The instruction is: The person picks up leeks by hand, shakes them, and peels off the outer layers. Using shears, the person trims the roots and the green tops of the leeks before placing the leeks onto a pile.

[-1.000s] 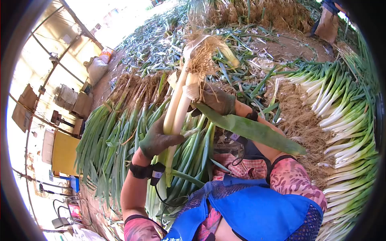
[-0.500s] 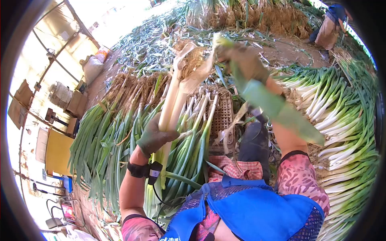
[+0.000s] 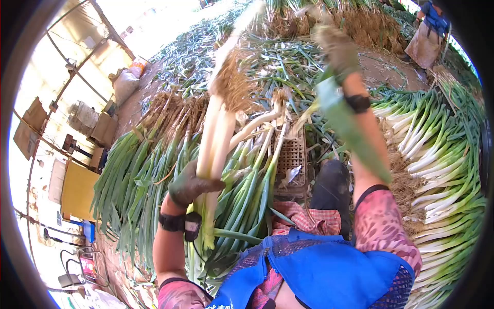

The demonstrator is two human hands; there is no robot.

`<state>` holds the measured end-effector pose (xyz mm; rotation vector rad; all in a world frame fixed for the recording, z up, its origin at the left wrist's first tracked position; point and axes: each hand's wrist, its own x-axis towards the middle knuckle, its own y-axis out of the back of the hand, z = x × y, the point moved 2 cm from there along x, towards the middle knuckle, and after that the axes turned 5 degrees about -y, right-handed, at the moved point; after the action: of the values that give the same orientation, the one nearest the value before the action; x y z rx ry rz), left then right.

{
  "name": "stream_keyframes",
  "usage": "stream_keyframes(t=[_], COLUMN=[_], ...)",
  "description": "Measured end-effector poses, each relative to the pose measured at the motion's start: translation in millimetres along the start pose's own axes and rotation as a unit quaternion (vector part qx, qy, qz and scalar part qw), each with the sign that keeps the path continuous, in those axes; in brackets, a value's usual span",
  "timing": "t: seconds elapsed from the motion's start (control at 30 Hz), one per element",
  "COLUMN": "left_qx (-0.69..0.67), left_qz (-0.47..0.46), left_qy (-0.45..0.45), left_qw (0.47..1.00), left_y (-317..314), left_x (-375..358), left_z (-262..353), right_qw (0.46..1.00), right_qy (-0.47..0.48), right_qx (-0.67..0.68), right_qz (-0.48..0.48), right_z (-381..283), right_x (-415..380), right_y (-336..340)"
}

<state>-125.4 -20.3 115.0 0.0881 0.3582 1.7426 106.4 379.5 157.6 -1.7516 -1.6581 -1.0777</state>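
Observation:
My left hand, in a dark glove, is closed round the stalks of green onions. Their brown roots point up and away from me, and the green ends hang below the hand. A pale strip of peel rises from the root end. My gloved right hand, smeared by motion, is raised at the upper right. It is closed on a stripped leaf, whose broad green part trails down across the forearm. Below and between the hands lie more green onions on a plastic crate.
Unpeeled green onions lie in a row at left, roots outward. Peeled white ones form a long pile at right. Leaf scraps cover the ground ahead. A person stands at far right. Sacks lie against the left wall.
My right hand has moved up and away from the root end, carrying the leaf. A pale strip now flies up above the roots. My left hand keeps its hold, nearly still.

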Motion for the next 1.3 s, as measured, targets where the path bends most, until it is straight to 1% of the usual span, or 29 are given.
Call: stream_keyframes(t=[0.03,0.07,0.1,0.13,0.17,0.23,0.27,0.3,0.37,0.43,0.47,0.5,0.53,0.57,0.6,0.63,0.67,0.7,0.77,0.8,0.83,0.87,0.97,1.03,1.1,1.13,1.23,1.27,1.3], left_qx=[-0.001,-0.026,-0.018,-0.009,0.002,-0.007,-0.003,0.002,0.012,0.026,0.063,0.065,0.066,0.066,0.050,0.035,0.020,0.005,0.031,0.042,0.070,0.099,0.206,0.269,0.345,0.381,0.400,0.378,0.383], left_qz=[0.004,0.018,0.010,0.000,-0.010,0.003,0.000,-0.001,0.011,0.013,0.031,0.038,0.045,0.052,0.042,0.042,0.043,0.043,0.057,0.063,0.077,0.092,0.136,0.164,0.214,0.238,0.249,0.257,0.262], left_qy=[0.007,-0.012,0.004,0.020,0.034,0.013,0.008,0.005,0.011,0.004,0.006,-0.002,-0.010,-0.018,-0.010,-0.010,-0.012,-0.011,-0.025,-0.033,-0.030,-0.027,-0.015,-0.004,-0.013,-0.018,-0.029,-0.029,-0.037], left_qw=[1.000,0.999,1.000,1.000,0.999,1.000,1.000,1.000,1.000,1.000,0.998,0.997,0.997,0.996,0.998,0.998,0.999,0.999,0.998,0.997,0.994,0.990,0.969,0.949,0.914,0.893,0.882,0.889,0.885], left_y=[3.8,3.2,2.2,1.0,-0.7,-12.0,-14.6,-17.3,-25.0,-31.2,-33.4,-31.1,-28.0,-23.9,-20.2,-20.3,-19.5,-19.6,-13.1,-11.3,-13.7,-17.6,-32.0,-39.2,-46.4,-49.5,-55.8,-53.2,-52.3], left_x=[-5.3,-7.3,-4.9,-0.8,3.1,9.8,13.3,15.2,15.9,20.7,22.2,22.3,23.2,23.7,23.3,22.0,21.3,18.9,20.8,22.9,25.2,27.8,28.8,27.2,29.5,30.2,32.6,33.7,32.5], left_z=[-7.4,-9.9,-10.8,-10.0,-8.6,-4.0,-3.2,-1.8,2.5,-2.5,-5.3,-6.9,-8.5,-10.4,-14.1,-14.3,-12.7,-13.1,-25.5,-30.5,-31.9,-32.6,-18.2,-10.4,-9.7,-9.6,-7.7,-9.9,-9.2], right_qw=[0.915,0.960,0.979,0.974,0.940,0.933,0.923,0.919,0.890,0.835,0.797,0.861,0.872,0.893,0.871,0.777,0.641,0.526,0.597,0.730,0.815,0.865,0.915,0.924,0.945,0.942,0.950,0.951,0.950], right_qy=[-0.333,-0.216,-0.097,0.023,0.242,0.096,0.071,0.055,0.026,-0.004,-0.018,0.176,0.360,0.267,0.187,0.014,-0.176,-0.167,-0.183,-0.222,-0.239,-0.250,-0.079,-0.051,0.036,0.086,0.044,0.012,0.019], right_qx=[0.218,0.136,0.049,-0.039,0.004,0.134,0.182,0.111,-0.033,-0.182,-0.256,-0.159,-0.053,0.126,0.312,0.477,0.621,0.725,0.676,0.570,0.417,0.255,0.042,-0.071,-0.069,-0.158,-0.146,-0.170,-0.221], right_qz=[-0.060,-0.117,-0.172,-0.222,-0.242,-0.320,-0.331,-0.375,-0.454,-0.520,-0.546,-0.450,-0.328,-0.340,-0.330,-0.410,-0.415,-0.412,-0.391,-0.306,-0.325,-0.353,-0.394,-0.373,-0.318,-0.283,-0.274,-0.257,-0.221], right_z=[5.4,-12.5,-34.4,-50.3,-62.2,-131.9,-149.8,-160.9,-183.6,-195.6,-195.1,-180.1,-140.9,-121.7,-102.7,-95.0,-87.1,-78.9,-67.7,-58.9,-86.3,-114.4,-126.4,-134.0,-146.2,-149.4,-153.5,-154.5,-147.2], right_x=[17.0,21.2,12.0,3.2,-6.2,-37.0,-43.6,-44.7,-43.8,-42.3,-42.6,-33.8,-21.6,-15.2,-9.0,-0.1,8.3,19.3,18.4,17.4,-4.8,-27.2,-67.0,-88.1,-98.6,-104.9,-97.0,-90.5,-86.2], right_y=[20.4,25.3,27.9,24.0,8.6,-8.6,-21.4,-34.0,-54.7,-64.4,-65.5,-72.2,-77.7,-64.3,-50.3,-38.5,-26.1,-18.3,2.3,-11.2,-7.7,-3.8,-42.0,-53.2,-53.0,-59.9,-64.9,-60.6,-58.8])
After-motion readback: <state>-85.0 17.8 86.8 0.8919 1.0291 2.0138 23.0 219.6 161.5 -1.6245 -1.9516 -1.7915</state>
